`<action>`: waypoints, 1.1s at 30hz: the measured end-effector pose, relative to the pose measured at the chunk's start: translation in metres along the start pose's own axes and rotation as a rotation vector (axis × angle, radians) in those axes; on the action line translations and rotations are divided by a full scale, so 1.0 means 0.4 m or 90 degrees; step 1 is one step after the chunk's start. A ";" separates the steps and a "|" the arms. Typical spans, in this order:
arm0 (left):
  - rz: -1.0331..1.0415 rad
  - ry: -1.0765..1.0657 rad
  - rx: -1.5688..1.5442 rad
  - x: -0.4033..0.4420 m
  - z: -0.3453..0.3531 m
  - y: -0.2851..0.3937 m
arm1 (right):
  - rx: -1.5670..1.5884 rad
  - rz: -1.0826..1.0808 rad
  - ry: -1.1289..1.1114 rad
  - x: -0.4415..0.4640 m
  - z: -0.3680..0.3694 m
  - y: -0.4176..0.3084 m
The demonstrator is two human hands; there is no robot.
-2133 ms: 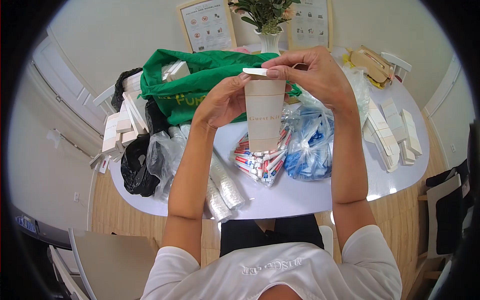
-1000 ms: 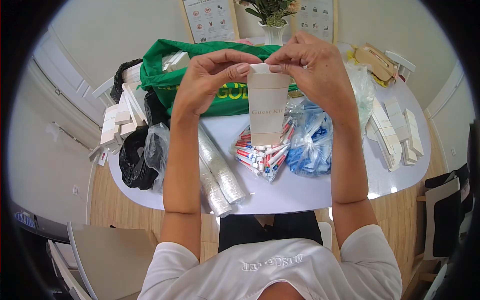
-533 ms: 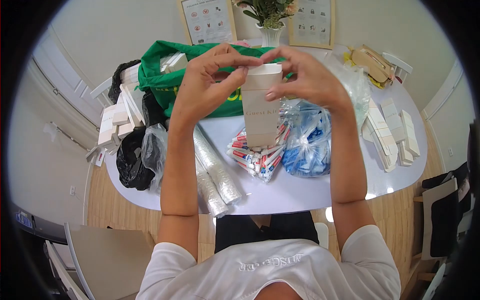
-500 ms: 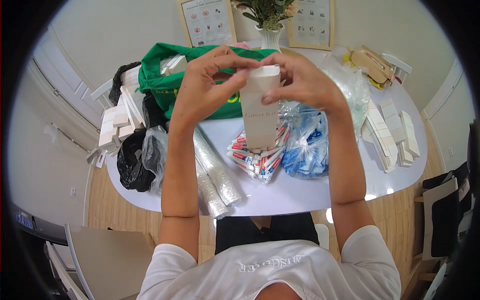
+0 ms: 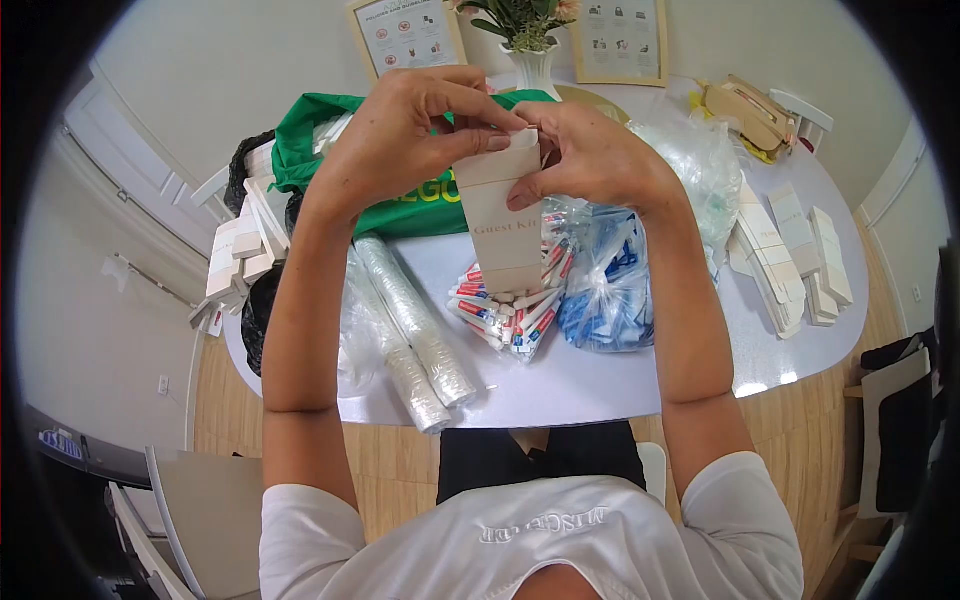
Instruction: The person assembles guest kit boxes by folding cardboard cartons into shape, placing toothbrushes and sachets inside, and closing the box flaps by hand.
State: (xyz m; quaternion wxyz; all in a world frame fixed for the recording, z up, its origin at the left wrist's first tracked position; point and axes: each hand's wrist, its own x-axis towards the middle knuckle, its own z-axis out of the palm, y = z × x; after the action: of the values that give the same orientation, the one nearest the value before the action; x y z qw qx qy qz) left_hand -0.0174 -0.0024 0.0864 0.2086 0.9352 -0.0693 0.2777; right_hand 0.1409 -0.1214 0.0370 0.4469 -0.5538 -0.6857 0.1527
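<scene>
A white "Guest Kit" box (image 5: 503, 225) hangs upright above the table, its top between my hands. My left hand (image 5: 425, 130) pinches the top edge of the box with thumb and fingers. Around the box's upper right side my right hand (image 5: 590, 155) is closed, its thumb on the front face. Behind the box's lower end lies a clear bag of small toothpaste tubes (image 5: 522, 325). To its right sits a clear bag of blue packets (image 5: 607, 290). The green bag (image 5: 405, 215) stands behind my left hand.
On the white table (image 5: 560, 395) are wrapped clear rolls (image 5: 415, 330), stacked boxes at the left (image 5: 240, 250), flat boxes at the right (image 5: 770, 255), a clear plastic bag (image 5: 690, 170) and a tan pouch (image 5: 745, 115). A white vase (image 5: 535, 72) and framed signs stand behind.
The top flap, raised earlier, is now folded down. The box has shifted slightly left and tilts a little. My right hand has moved from the top edge to grip the box's upper side.
</scene>
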 end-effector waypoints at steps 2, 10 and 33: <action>0.029 0.020 0.040 -0.004 0.008 -0.005 | 0.005 -0.007 -0.002 0.002 0.000 0.002; 0.024 -0.012 0.103 0.022 0.008 0.028 | -0.096 0.014 0.015 -0.007 0.004 -0.019; -0.108 0.229 -0.223 -0.109 0.079 -0.037 | -0.111 -0.123 0.000 -0.008 0.007 -0.002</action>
State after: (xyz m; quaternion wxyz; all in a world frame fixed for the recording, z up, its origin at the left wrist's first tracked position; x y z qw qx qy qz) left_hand -0.0348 -0.0019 0.0335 0.3987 0.8231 0.0006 0.4044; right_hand 0.1383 -0.1239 0.0346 0.4097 -0.5219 -0.7465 0.0490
